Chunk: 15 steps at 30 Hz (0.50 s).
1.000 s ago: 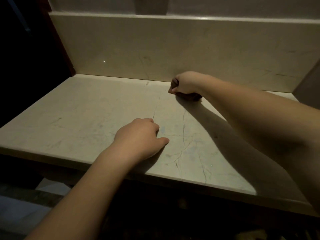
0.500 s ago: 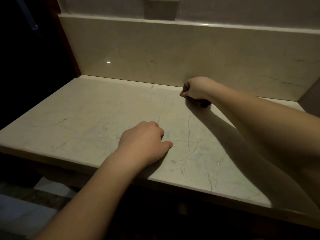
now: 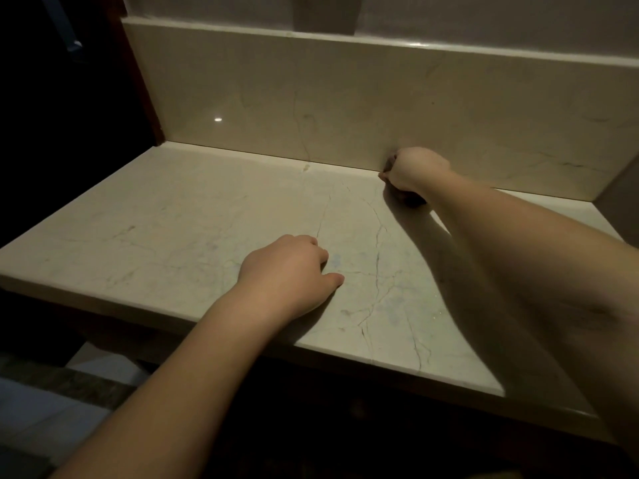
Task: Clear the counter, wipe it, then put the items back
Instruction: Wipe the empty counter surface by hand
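Note:
The pale marble counter [image 3: 166, 233] has thin dark veins and carries no loose items. My right hand [image 3: 413, 172] is at the back of the counter, against the backsplash, fist closed on a small dark cloth [image 3: 411, 199] pressed to the surface. Only a dark edge of the cloth shows under and in front of the fist. My left hand [image 3: 290, 271] rests on the counter near the front middle, fingers curled under, thumb out, nothing in it.
A marble backsplash [image 3: 311, 95] rises behind the counter with a ledge on top. A dark wooden edge [image 3: 145, 98] borders the left side. A side wall [image 3: 619, 188] closes the right end. Below the front edge it is dark; pale floor [image 3: 41, 420] shows lower left.
My right hand with the cloth has slid to the right along the back edge of the counter, close to the backsplash. My left hand has stayed resting in the same spot.

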Tool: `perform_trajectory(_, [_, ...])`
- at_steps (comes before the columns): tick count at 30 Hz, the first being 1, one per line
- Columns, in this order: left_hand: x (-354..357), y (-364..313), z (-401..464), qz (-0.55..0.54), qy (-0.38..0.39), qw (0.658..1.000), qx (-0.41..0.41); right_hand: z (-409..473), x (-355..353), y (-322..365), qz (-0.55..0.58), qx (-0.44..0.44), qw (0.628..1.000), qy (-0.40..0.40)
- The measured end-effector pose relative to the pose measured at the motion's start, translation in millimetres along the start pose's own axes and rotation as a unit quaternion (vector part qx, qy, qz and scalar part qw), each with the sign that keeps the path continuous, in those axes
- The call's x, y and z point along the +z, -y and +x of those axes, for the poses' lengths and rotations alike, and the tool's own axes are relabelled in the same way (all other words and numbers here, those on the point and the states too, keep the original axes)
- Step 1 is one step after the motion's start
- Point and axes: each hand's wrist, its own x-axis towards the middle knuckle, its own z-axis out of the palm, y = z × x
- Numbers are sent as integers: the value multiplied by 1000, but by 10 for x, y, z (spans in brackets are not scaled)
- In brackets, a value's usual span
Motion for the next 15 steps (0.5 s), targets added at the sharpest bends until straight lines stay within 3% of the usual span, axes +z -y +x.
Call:
perform_trajectory(6, [-5, 19, 2, 7, 2, 1000, 9, -107, -21, -401, -27, 22, 998, -47])
perform_trajectory(11, [-3, 26, -1, 4, -2, 1000, 9, -195, 75, -619, 82, -47, 986, -139])
perform_trajectory(15, [7, 32, -7, 8, -7, 1000, 16, -228, 167, -641, 108, -65, 982, -142])
